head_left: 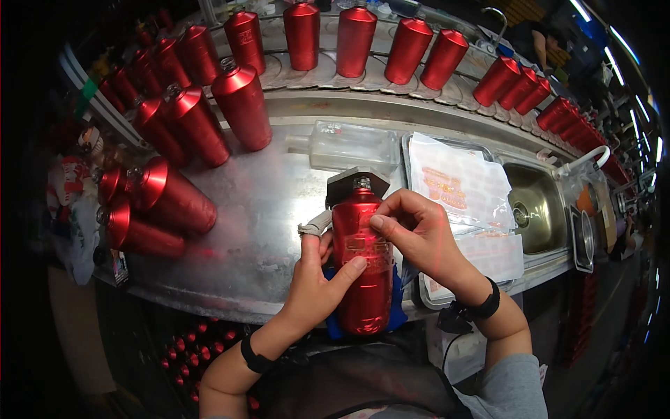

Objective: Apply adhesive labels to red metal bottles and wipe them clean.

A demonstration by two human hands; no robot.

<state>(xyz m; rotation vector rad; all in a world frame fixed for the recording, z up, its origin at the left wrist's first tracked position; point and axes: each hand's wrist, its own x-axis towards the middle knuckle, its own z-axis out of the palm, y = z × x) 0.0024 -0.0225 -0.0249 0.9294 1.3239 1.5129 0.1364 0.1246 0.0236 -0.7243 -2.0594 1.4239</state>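
Observation:
A shiny red bottle (363, 297) with gold markings on its front lies tilted in front of me, its neck pointing away. It leans on a dark angular block (343, 184) and a blue cloth (398, 307). My left hand (314, 283) is closed around the bottle's left side, thumb on its front. A pale wrap covers one of that hand's fingertips. With thumb and forefinger pinched together, my right hand (419, 230) touches the bottle's upper right front. Whatever lies in that pinch, if anything, is too small to make out.
Several red bottles stand at the left (195, 122) and along a curved conveyor (321, 75) at the back. A clear plastic box (352, 145) sits behind the block. To the right are a tray with printed decal sheets (481, 188) and a metal sink (541, 209).

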